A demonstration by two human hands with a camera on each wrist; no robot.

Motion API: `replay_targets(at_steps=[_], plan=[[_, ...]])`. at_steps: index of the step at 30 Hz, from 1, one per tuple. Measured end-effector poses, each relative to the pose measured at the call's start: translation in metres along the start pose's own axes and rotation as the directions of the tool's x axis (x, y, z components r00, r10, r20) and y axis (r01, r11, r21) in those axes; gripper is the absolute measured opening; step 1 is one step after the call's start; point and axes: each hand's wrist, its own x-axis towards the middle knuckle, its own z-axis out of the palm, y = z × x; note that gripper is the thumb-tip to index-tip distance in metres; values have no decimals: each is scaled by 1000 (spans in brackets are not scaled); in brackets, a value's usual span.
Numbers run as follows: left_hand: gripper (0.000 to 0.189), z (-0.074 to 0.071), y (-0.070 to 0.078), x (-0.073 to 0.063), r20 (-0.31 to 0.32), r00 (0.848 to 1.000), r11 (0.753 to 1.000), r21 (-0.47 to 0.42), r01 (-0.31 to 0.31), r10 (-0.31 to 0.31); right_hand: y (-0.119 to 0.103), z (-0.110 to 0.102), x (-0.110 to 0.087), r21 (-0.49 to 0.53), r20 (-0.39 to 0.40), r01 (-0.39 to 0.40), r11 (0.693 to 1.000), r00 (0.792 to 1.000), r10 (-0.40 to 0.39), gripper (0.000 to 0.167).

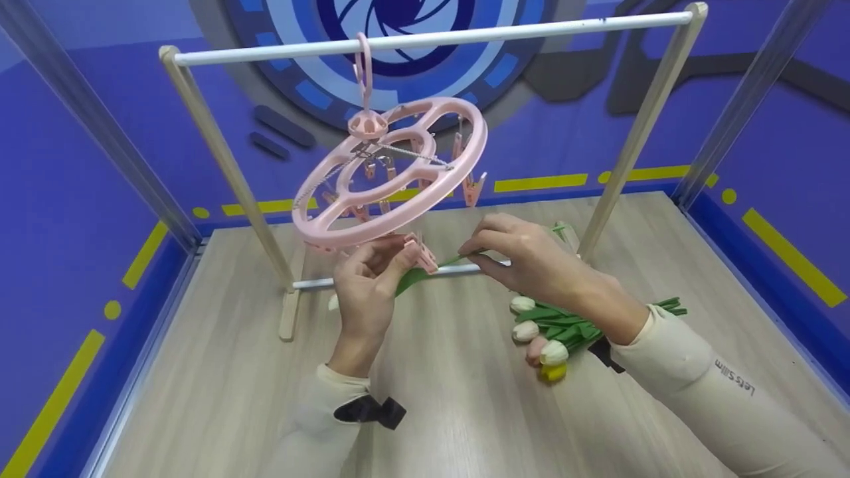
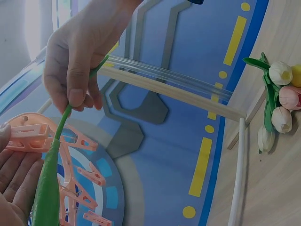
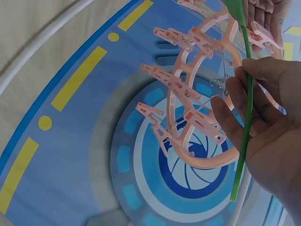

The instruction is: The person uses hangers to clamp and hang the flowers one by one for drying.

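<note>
The left hand (image 1: 364, 285) pinches a pink clip (image 1: 425, 259) below the near rim of the round hanger (image 1: 358, 234); the right hand (image 1: 538, 255) pinches a green stem (image 1: 450, 261) just right. Free worktop (image 1: 451, 398) extends near, left of the tulips (image 1: 554, 352).

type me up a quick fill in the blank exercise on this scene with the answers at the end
1. The round hanger hangs from a bar whose colour is ____.
2. The left hand holds a clothespin coloured ____.
3. The right hand pinches a stem coloured ____.
4. The bunch of tulips lies on the person's ____ side.

Missing words: white; pink; green; right
</note>
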Motion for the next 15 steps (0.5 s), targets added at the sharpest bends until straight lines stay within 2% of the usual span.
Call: replay_targets(at_steps=[10,15], plan=[[17,2,1,1,9,1000,999,25,-26,26,1,5,2,7,-49,53,999,997,-53,20],[17,2,1,1,17,999,999,38,-35,34,0,7,2,5,-55,54,999,997,-54,21]])
